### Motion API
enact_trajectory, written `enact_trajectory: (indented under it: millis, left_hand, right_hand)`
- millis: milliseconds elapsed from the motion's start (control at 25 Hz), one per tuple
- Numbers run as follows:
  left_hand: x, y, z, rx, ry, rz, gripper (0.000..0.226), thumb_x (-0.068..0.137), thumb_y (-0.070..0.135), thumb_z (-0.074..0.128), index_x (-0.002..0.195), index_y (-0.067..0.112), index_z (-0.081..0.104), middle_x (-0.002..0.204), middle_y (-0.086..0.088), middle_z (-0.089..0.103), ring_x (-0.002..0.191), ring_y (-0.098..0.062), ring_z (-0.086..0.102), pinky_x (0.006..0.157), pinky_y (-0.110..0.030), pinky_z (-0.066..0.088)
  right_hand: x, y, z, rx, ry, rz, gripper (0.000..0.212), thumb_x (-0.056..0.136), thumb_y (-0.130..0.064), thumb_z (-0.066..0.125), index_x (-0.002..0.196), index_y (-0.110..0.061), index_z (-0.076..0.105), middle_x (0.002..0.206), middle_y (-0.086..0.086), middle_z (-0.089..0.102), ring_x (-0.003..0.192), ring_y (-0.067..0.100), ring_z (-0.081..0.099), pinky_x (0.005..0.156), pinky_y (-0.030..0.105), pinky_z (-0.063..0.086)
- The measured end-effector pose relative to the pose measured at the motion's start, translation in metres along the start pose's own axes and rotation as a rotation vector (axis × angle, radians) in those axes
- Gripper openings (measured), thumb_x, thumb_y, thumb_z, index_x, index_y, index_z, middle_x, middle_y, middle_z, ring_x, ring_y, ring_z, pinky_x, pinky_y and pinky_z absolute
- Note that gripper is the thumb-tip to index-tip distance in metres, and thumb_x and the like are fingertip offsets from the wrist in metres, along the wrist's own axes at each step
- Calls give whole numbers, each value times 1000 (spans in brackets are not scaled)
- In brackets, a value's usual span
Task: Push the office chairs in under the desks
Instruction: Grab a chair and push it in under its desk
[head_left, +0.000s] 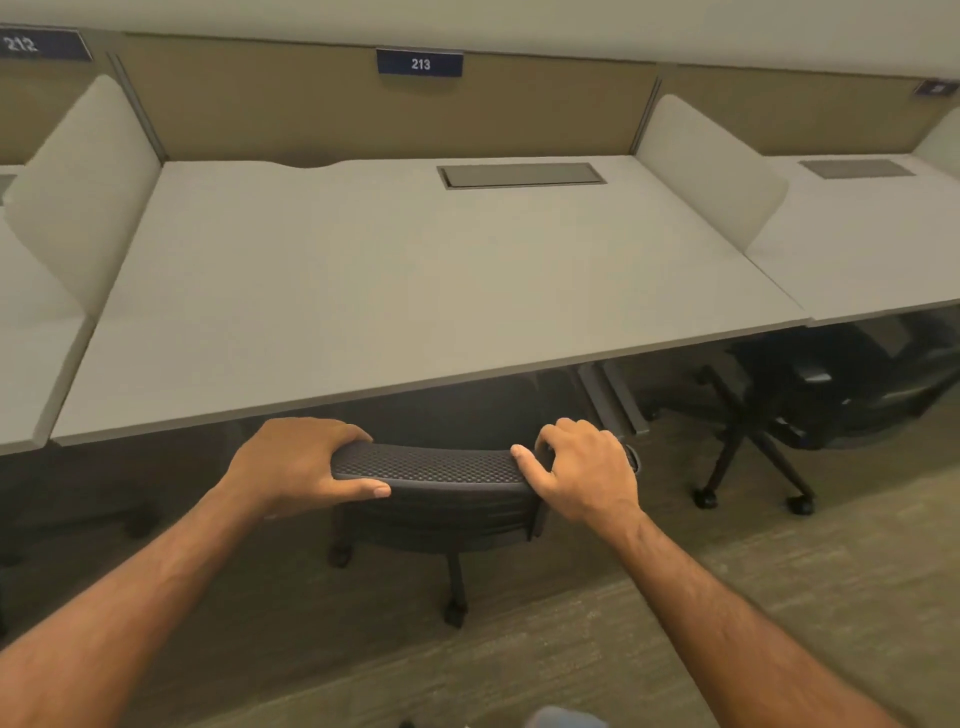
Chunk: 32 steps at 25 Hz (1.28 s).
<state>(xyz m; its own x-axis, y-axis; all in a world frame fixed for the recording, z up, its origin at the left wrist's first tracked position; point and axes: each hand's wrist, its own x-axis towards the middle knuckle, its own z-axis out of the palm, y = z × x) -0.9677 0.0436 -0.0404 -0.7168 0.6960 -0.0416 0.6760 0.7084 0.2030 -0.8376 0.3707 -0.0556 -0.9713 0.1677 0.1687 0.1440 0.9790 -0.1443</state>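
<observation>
Beige partitioned desks ran along the far wall over a dull carpeted floor, the middle desk marked by a sign reading 213. Fingers of the left hand curled over the far side of the chair back's top edge with the thumb flat along the near side; the right hand gripped the same edge, fingers hooked over and thumb lying on the mesh. Between them the black mesh chair stood just at the desk's near edge, its seat apparently partly under, castors on the near floor. The push looked mid-way; next would be a straight, even shove away. Another chair sat tucked under the right desk.
</observation>
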Motion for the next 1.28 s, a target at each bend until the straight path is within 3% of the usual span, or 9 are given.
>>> enact_trajectory:
  millis: [320, 480, 680, 920, 1080, 1280]
  left_hand:
    - [83, 56, 14, -9, 26, -125, 96, 59, 108, 20, 101, 37, 68, 80, 18, 68, 76, -5, 62, 72, -33, 54]
    - [115, 80, 23, 29, 61, -206, 100, 58, 109, 16, 90, 31, 69, 70, 12, 66, 67, -9, 61, 66, -36, 55]
    - [149, 90, 25, 96, 107, -257, 97, 59, 108, 15, 80, 27, 65, 65, 10, 63, 63, -10, 58, 63, -34, 51]
    - [168, 95, 25, 36, 56, -254, 87, 63, 105, 21, 97, 38, 64, 82, 20, 65, 76, -6, 60, 69, -31, 50]
    - [171, 98, 32, 60, 43, -265, 87, 64, 105, 23, 102, 38, 64, 86, 18, 68, 80, -8, 62, 72, -35, 53]
    - [170, 101, 27, 100, 17, -208, 94, 72, 100, 20, 114, 30, 66, 103, 12, 69, 92, -13, 62, 82, -37, 49]
  right_hand:
    - [93, 96, -14, -23, -212, -91, 68, 85, -78, 22, 86, -31, 72, 78, -12, 69, 70, 6, 61, 65, 32, 49]
    - [128, 135, -13, -18, -276, -128, 63, 91, -76, 29, 91, -30, 73, 83, -10, 71, 75, 10, 63, 72, 33, 51]
    - [163, 163, -9, -16, -240, -214, 59, 97, -69, 35, 80, -24, 68, 76, -6, 68, 71, 14, 62, 73, 37, 56]
    - [173, 182, 0, 14, -212, -235, 64, 94, -71, 30, 80, -22, 68, 77, -4, 68, 71, 15, 62, 69, 34, 53]
    - [171, 190, 4, 37, -178, -245, 73, 90, -75, 21, 76, -21, 68, 71, -4, 65, 68, 14, 60, 69, 34, 54]
    - [169, 190, 6, 57, -144, -246, 68, 92, -72, 24, 78, -23, 69, 72, -6, 66, 66, 12, 60, 66, 31, 52]
